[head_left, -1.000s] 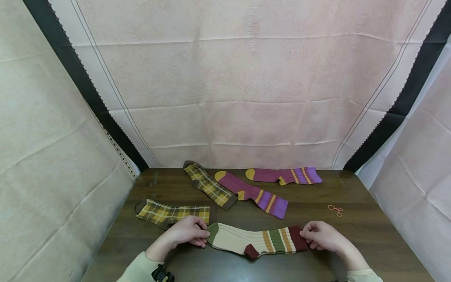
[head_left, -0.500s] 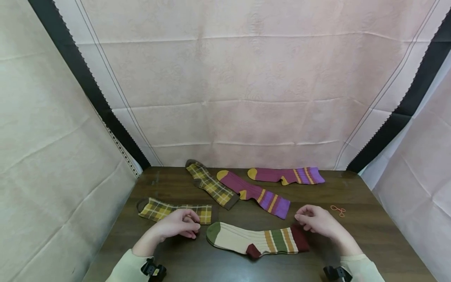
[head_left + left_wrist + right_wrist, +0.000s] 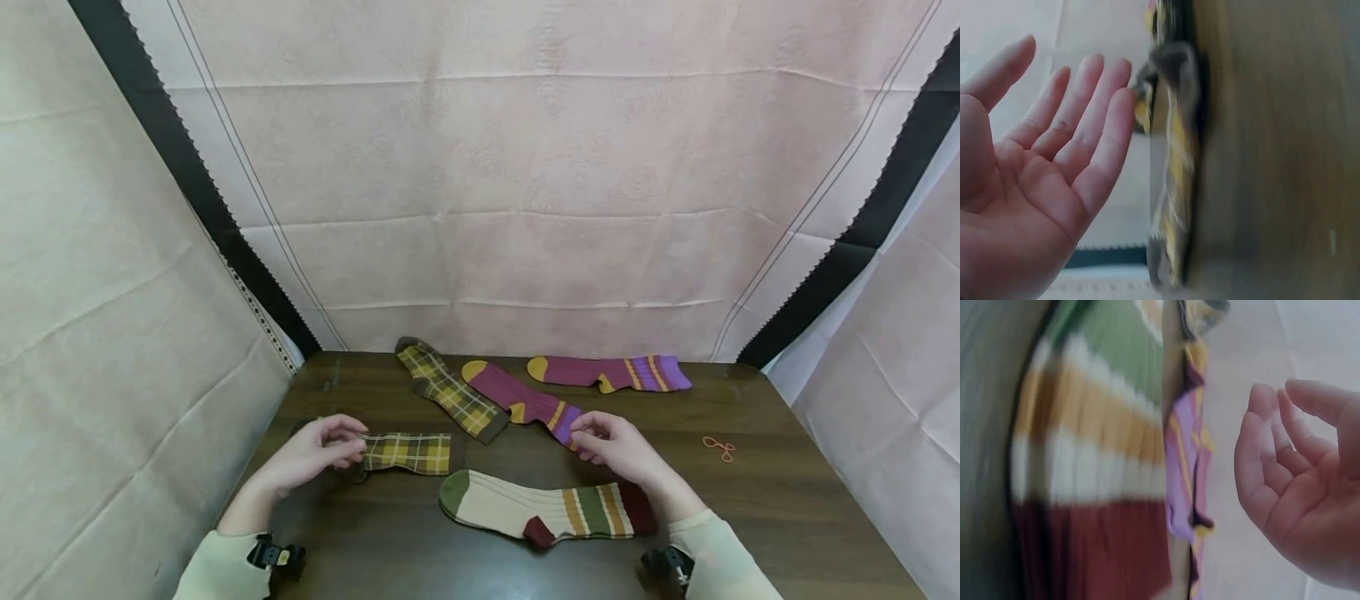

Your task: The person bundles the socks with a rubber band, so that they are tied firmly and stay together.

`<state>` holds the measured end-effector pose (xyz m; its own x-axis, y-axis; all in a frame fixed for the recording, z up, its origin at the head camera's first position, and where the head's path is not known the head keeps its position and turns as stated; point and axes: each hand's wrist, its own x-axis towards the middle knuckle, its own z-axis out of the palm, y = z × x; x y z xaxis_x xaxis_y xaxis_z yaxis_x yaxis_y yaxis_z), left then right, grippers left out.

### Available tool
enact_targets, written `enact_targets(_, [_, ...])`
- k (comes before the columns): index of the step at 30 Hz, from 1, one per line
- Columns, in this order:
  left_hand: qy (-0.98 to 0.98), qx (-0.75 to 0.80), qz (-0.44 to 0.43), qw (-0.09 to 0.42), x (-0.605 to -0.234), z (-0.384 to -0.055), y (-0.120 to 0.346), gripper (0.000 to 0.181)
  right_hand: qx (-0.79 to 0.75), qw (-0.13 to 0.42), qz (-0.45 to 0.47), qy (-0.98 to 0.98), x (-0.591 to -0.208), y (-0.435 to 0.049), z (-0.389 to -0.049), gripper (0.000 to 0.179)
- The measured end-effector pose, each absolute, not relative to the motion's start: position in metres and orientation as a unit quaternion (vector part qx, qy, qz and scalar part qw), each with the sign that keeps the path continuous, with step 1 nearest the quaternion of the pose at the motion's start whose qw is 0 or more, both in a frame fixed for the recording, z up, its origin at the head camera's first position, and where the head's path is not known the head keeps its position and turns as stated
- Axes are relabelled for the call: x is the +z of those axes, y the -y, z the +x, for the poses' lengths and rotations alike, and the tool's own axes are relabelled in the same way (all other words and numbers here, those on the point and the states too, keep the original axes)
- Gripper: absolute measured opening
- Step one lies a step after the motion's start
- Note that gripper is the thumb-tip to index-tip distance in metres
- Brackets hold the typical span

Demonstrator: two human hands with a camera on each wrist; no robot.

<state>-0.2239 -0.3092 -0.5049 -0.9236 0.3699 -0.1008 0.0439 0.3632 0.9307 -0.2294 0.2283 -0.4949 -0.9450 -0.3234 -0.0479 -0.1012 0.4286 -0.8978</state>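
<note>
Pale cloth walls [image 3: 495, 167] round a wooden table [image 3: 795, 500] form a booth

Left sleeve [image 3: 223, 568]: pale mint, almost off-white, plain, soft folds, ends at the wrist. Right sleeve [image 3: 723, 560]: same pale mint, same plain cloth, a few creases. 2 wrist units, 1 per cuff. Left wrist unit [image 3: 279, 555]: black, small, boxy, dark band, 1 small pale yellowish patch on the body. Right wrist unit [image 3: 662, 564]: black, also boxy, 1 whitish strip next to the body; markings too small to read. Left hand [image 3: 1047, 162]: bare, slim tapering fingers [image 3: 1082, 94], creased palm. Right hand [image 3: 1300, 481]: bare, slim too, slightly blurred in its wrist view.
</note>
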Motion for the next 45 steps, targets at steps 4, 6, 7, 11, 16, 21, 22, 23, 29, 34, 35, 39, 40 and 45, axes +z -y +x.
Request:
enact_targets(4, [-0.820,0.556,0.094,0.103,-0.512,-0.223,0.330,0.048,-0.524,0.127,-0.144,-0.830,-0.497,-0.209,-0.231,0.031])
enact_targets(6, [-0.824,0.555,0.081,0.084,-0.516,-0.222,0.340,0.048,-0.518,0.133,-0.155,-0.831,-0.498,-0.199,-0.232,0.029])
enact_targets(7, [-0.825,0.556,0.072,0.076,-0.517,-0.221,0.344,0.047,-0.514,0.137,-0.161,-0.831,-0.499,-0.194,-0.232,0.029])
enact_targets(11, [-0.832,0.550,0.061,0.042,-0.520,-0.218,0.362,0.048,-0.497,0.150,-0.184,-0.834,-0.502,-0.171,-0.235,0.025])
enact_targets(16, [-0.859,0.509,0.051,-0.007,-0.516,-0.218,0.378,0.048,-0.478,0.161,-0.209,-0.838,-0.503,-0.139,-0.240,0.024])
enact_targets(21, [-0.896,0.441,0.039,-0.036,-0.517,-0.221,0.387,0.049,-0.465,0.170,-0.218,-0.841,-0.503,-0.107,-0.246,0.027])
enact_targets(22, [-0.902,0.428,0.041,-0.039,-0.518,-0.223,0.389,0.050,-0.464,0.169,-0.219,-0.842,-0.503,-0.101,-0.247,0.028])
enact_targets(23, [-0.906,0.419,0.043,-0.041,-0.520,-0.224,0.390,0.050,-0.463,0.168,-0.219,-0.842,-0.504,-0.095,-0.248,0.030])
enact_targets(29, [-0.912,0.407,0.040,-0.040,-0.528,-0.229,0.395,0.056,-0.447,0.152,-0.209,-0.856,-0.515,-0.064,-0.253,0.040])
enact_targets(34, [-0.919,0.392,0.051,-0.021,-0.531,-0.234,0.401,0.064,-0.453,0.144,-0.179,-0.862,-0.521,-0.048,-0.255,0.043])
enact_targets(35, [-0.920,0.388,0.051,-0.016,-0.531,-0.235,0.402,0.066,-0.453,0.142,-0.173,-0.863,-0.521,-0.046,-0.255,0.043])
enact_targets(39, [-0.926,0.375,0.043,0.000,-0.533,-0.241,0.405,0.070,-0.444,0.121,-0.153,-0.875,-0.518,-0.039,-0.255,0.043])
enact_targets(40, [-0.926,0.376,0.039,0.004,-0.533,-0.242,0.405,0.069,-0.440,0.115,-0.147,-0.878,-0.518,-0.038,-0.255,0.043])
enact_targets(45, [-0.925,0.380,0.020,0.021,-0.534,-0.246,0.409,0.064,-0.419,0.107,-0.131,-0.892,-0.521,-0.031,-0.255,0.045])
